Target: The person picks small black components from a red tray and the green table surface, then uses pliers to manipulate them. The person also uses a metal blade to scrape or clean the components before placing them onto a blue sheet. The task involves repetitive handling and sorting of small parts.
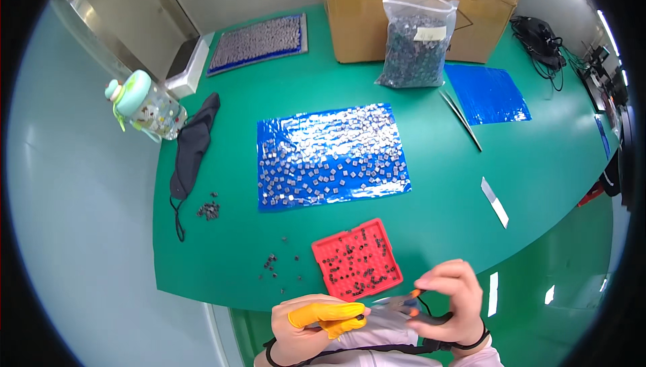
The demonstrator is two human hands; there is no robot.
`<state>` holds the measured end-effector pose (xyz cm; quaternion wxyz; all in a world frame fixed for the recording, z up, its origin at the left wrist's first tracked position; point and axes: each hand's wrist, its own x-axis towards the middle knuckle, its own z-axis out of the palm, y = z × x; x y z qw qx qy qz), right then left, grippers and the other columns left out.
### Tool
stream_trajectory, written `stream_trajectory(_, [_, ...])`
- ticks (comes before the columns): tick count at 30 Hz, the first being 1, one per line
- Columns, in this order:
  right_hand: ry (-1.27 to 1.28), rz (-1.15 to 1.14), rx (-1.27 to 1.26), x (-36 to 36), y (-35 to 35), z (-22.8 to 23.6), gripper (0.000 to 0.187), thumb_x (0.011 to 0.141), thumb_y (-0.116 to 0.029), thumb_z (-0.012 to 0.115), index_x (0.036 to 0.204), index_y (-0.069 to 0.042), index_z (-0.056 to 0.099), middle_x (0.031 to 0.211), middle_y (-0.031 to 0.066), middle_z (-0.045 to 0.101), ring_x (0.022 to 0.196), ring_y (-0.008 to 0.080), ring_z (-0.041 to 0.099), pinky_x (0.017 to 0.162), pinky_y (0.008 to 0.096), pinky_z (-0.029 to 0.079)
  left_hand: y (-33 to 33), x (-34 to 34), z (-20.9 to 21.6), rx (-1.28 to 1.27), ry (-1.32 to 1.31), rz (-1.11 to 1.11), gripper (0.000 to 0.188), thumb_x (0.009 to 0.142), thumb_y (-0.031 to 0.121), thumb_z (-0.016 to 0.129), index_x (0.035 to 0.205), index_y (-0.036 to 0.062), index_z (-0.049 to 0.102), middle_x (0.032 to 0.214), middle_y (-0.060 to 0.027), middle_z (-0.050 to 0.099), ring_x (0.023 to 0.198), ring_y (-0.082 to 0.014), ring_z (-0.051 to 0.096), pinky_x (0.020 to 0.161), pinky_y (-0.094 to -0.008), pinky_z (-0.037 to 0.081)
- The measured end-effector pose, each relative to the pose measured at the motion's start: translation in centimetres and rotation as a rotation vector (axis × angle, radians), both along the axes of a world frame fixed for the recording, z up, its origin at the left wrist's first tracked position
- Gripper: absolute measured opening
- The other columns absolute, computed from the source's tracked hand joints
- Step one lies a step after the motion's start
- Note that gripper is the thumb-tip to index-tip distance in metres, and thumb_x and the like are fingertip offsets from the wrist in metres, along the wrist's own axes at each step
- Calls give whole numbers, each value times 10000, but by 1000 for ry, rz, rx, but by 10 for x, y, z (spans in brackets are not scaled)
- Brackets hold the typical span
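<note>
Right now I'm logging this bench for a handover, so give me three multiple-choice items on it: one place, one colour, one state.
1. Where does the red grid tray lie?
A. beside the cardboard box
B. at the table's near edge, before the hands
C. on the black cloth

2. What colour are the finger covers on the left hand?
A. yellow
B. blue
C. white

3. How does the clear bag of small dark parts stand?
A. flat and empty
B. spilled open
C. upright against the cardboard box

Key: 1 B, it sits just beyond both hands; 2 A, thumb and forefinger show yellow; 3 C, full and leaning on the box.
</note>
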<state>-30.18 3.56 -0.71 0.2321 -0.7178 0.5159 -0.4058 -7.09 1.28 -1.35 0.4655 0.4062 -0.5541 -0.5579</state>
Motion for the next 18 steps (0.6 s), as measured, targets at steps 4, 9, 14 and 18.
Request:
stream_trajectory(4, [-73, 80, 35, 4, 1, -15, 538, 563, -226, 843, 1031, -73, 624, 969, 85, 555, 851, 227, 570, 731, 338, 448, 12, -1, -5, 143, -29, 40, 199, 709, -121, 700, 901, -74, 679, 844, -159, 676, 731, -190, 657, 626, -242, 508])
stream_trajectory(9, [-59, 59, 41, 6, 8, -24, 556, 569, -246, 848, 1040, -72, 608, 981, 95, 559, 876, 243, 569, 739, 349, 453, 9, -5, -13, 55, 33, 29, 178, 727, -116, 677, 903, -98, 666, 855, -178, 669, 733, -211, 663, 621, -243, 516])
stream_trajectory(14, [-65, 52, 59, 12, 10, -27, 587, 567, -257, 856, 1059, -68, 598, 1022, 102, 559, 915, 261, 572, 774, 367, 467, 12, 4, -15, 95, 59, 46, 169, 732, -111, 674, 900, -101, 664, 865, -189, 668, 723, -216, 663, 606, -244, 518])
stream_trajectory(18, [-178, 38, 119, 15, 8, -30, 485, 711, -300, 777, 1065, -34, 581, 1046, 159, 612, 946, 288, 604, 766, 375, 505, 10, 4, -20, 103, 60, 66, 158, 734, -109, 678, 891, -89, 666, 841, -185, 671, 693, -195, 653, 585, -242, 512])
